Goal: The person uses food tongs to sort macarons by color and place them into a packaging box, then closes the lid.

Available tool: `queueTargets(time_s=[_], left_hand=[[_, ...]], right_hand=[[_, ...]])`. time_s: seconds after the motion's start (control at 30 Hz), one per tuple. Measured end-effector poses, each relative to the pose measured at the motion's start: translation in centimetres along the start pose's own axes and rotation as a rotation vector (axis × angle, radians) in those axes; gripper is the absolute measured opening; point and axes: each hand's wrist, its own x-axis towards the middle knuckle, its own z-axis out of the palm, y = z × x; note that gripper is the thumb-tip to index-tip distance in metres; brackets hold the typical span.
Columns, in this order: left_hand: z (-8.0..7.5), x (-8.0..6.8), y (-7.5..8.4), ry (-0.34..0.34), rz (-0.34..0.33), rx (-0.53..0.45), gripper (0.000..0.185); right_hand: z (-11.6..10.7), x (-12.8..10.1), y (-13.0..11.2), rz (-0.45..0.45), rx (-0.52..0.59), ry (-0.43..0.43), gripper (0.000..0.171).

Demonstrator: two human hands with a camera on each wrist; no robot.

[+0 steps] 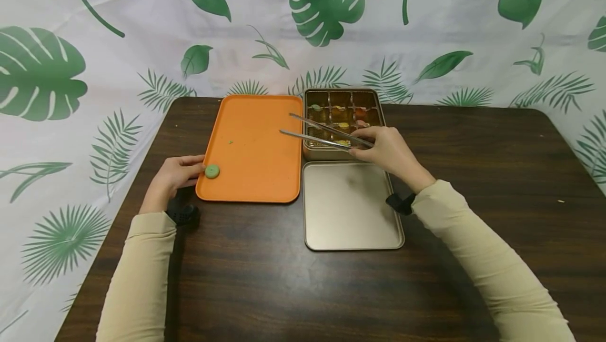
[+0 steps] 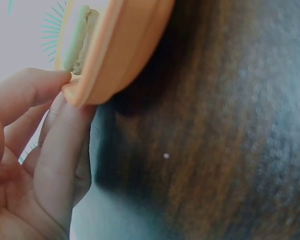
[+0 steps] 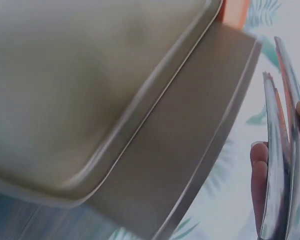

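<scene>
My left hand point(image 1: 172, 178) pinches the left rim of an orange tray point(image 1: 258, 152), thumb above and fingers beneath in the left wrist view. Close to that thumb, a round green macaron point(image 1: 212, 171) lies in the tray's near left corner. In my right hand point(image 1: 390, 151) is a pair of metal tongs point(image 1: 331, 130), their tips apart with nothing between them. They reach left across a gold tin box point(image 1: 333, 154) toward the tray. Brown compartments inside the box hold small coloured pieces, partly hidden by the tongs and hand.
A flat gold lid point(image 1: 350, 210) lies on the dark wooden table point(image 1: 265, 284) in front of the box, right of the tray. Green crumbs point(image 1: 231, 142) dot the tray. A leaf-printed cloth point(image 1: 265, 26) hangs behind the table.
</scene>
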Motion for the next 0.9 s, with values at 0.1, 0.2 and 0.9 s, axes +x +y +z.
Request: queueTargets(time_s=[0.1, 0.2, 0.9], left_hand=[[0.0, 0.0, 0.1, 0.002, -0.007, 0.003, 0.053], [0.0, -0.1, 0.1, 0.004, -0.014, 0.003, 0.053], [-0.3, -0.3, 0.3, -0.005, -0.011, -0.002, 0.053]], right_hand=[[0.6, 0.2, -1.2, -0.031, 0.002, -0.023, 0.039], [1.3, 0.5, -2.4, -0.071, 0.007, -0.043, 0.038], [6.7, 2.4, -8.6, -0.219, 0.011, -0.225, 0.034]])
